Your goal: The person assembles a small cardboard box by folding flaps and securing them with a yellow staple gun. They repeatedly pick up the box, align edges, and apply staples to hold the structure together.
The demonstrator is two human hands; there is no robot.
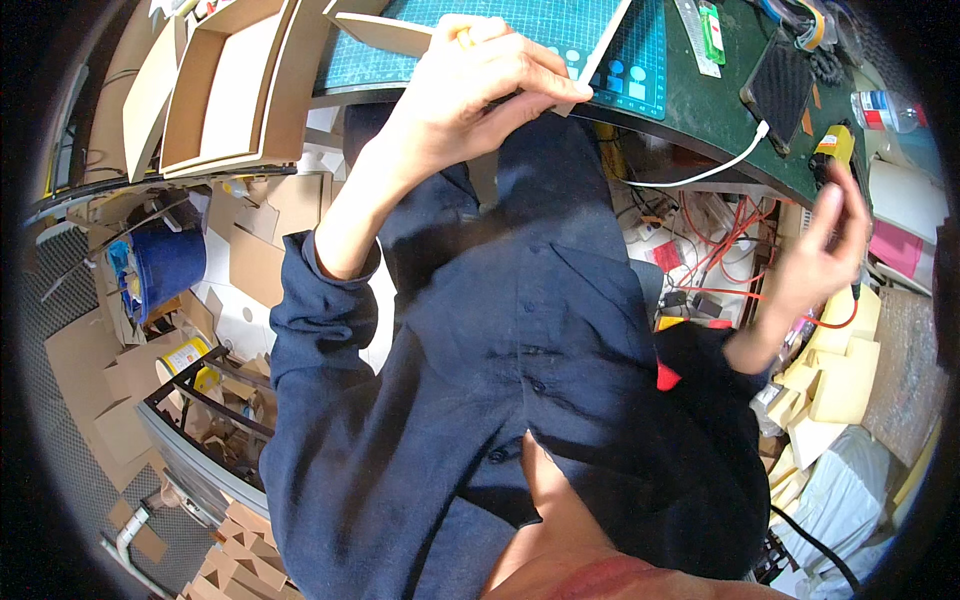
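Observation:
My left hand is closed at the desk's near edge, thumb and fingers pinched on a thin brown board piece. One flat part of the board piece sticks out to the left of the hand; a narrow pale strip rises on its right. How these parts join is hidden by the hand. On the right, my right hand is blurred by motion. Its fingertips are close to a yellow and black tool at the desk's right edge; whether they touch it is unclear.
A teal cutting mat lies on the dark green desk. A black phone-shaped device has a white cable plugged in. A clear bottle is at the far right. On the left stand an open cardboard box and a blue bin.

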